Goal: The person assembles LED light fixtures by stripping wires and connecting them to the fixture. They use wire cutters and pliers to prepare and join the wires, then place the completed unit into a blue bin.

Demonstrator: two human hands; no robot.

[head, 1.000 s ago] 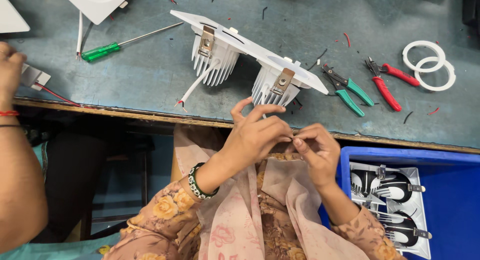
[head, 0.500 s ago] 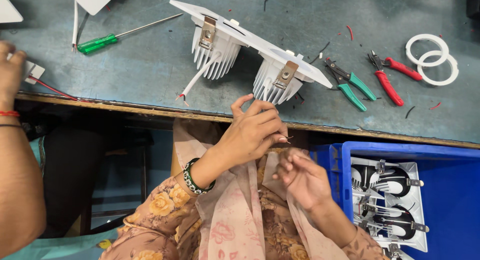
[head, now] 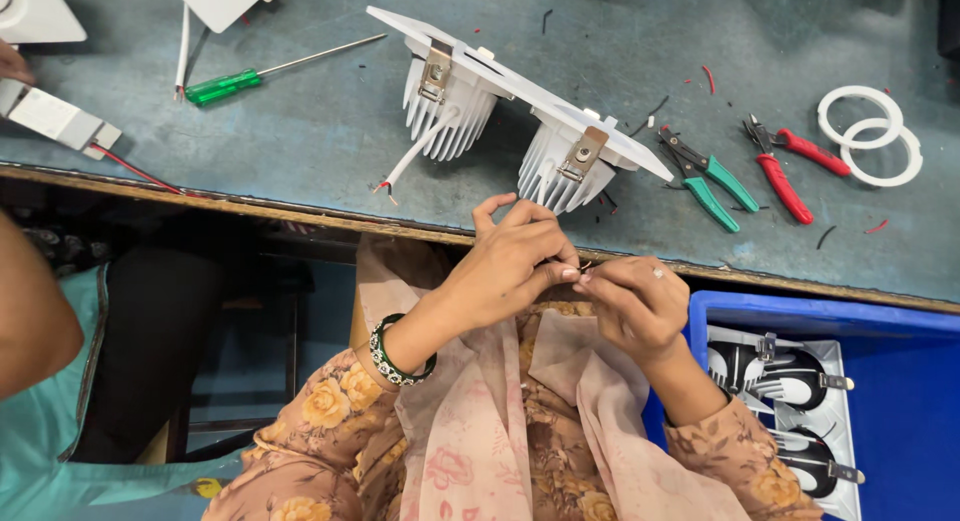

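My left hand (head: 505, 266), with a green bangle at the wrist, and my right hand (head: 638, 303) meet fingertip to fingertip just below the table's front edge. Together they pinch a small dark metal piece (head: 584, 269); most of it is hidden by the fingers. Just above the hands, a white twin downlight fixture (head: 520, 96) lies face down on the grey-blue table (head: 320, 151), its two finned heat sinks and spring clips pointing toward me. A white wire with bared red ends hangs from its left heat sink.
Green-handled pliers (head: 712, 177), red-handled cutters (head: 786, 161) and two white rings (head: 868, 133) lie at the right. A green screwdriver (head: 232, 84) and a white driver box (head: 52, 117) are at the left. A blue bin (head: 900, 341) holds more fixtures. Another person's arm (head: 30, 321) is at far left.
My right hand dropped away toward the blue bin half a second ago and has come back up to my left hand's fingertips. The view has shifted slightly.
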